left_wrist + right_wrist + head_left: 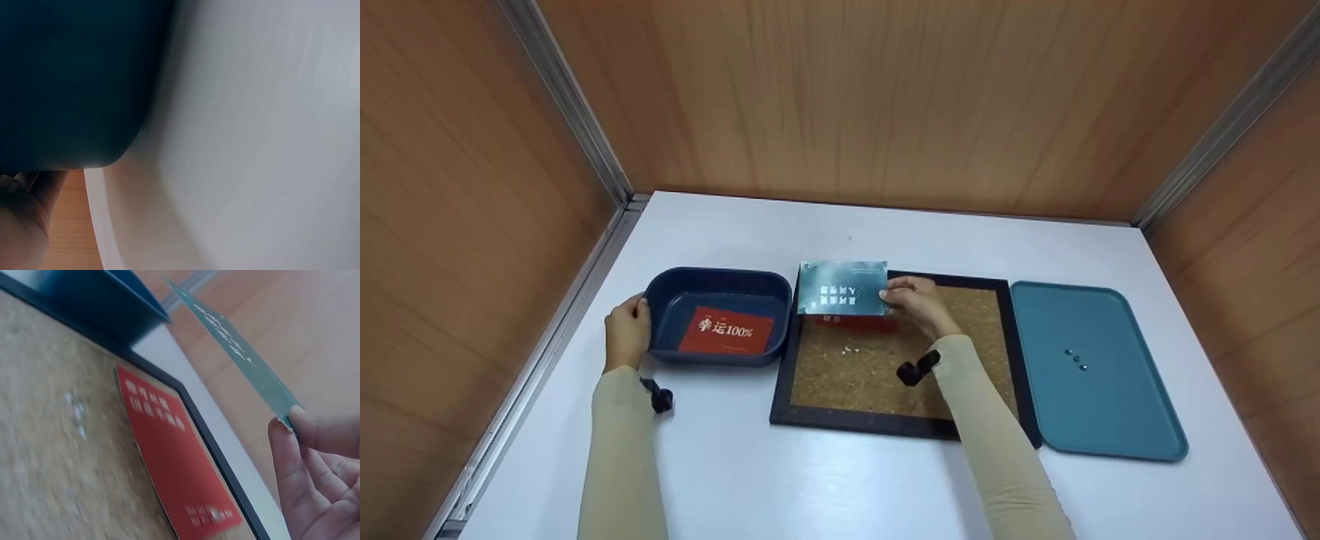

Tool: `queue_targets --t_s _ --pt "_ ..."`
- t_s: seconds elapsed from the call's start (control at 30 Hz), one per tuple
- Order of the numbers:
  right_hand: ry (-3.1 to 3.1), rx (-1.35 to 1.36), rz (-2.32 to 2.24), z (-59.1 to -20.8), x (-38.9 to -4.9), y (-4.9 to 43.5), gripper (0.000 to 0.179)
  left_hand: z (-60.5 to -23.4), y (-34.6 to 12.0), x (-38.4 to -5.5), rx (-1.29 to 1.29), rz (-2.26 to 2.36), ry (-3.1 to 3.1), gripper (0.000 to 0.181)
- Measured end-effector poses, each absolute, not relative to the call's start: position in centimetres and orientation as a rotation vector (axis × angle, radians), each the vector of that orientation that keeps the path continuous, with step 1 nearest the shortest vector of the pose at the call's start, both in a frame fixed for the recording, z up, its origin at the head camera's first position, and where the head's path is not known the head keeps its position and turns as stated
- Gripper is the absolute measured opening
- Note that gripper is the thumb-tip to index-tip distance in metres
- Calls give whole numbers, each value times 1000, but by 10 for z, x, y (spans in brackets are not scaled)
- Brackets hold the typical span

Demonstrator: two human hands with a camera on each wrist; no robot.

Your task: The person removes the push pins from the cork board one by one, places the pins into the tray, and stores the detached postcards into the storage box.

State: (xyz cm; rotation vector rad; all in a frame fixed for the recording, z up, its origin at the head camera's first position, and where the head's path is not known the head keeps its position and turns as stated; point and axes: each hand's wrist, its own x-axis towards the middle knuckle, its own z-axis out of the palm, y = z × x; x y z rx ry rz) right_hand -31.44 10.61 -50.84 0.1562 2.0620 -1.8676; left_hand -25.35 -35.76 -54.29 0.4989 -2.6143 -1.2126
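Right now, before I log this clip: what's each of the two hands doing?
Left hand: closed, gripping the left end of the blue bin.
Right hand: closed, pinching the teal card above the corkboard.

It's a work booth: wooden walls [870,112] and metal posts [568,97] beyond the gripping right hand [916,304], white table [855,480] below.
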Motion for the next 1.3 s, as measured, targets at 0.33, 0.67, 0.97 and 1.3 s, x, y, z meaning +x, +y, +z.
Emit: queue_targets --t_s 0.33,0.67,0.97,1.3 --pt "2016 121 -1897 -504 -313 68 26 -547 -357 -255 522 -1230 -2620 43" --pt "2038 52 -1879 -502 -307 33 29 -547 -356 -257 524 -1272 -2617 45" --pt "2038 86 -1891 -499 -300 2 27 -548 -355 -257 514 -1215 -2579 41" --pt "2020 26 -1928 -506 -291 -24 29 -548 -354 -257 513 -1246 -2592 42"
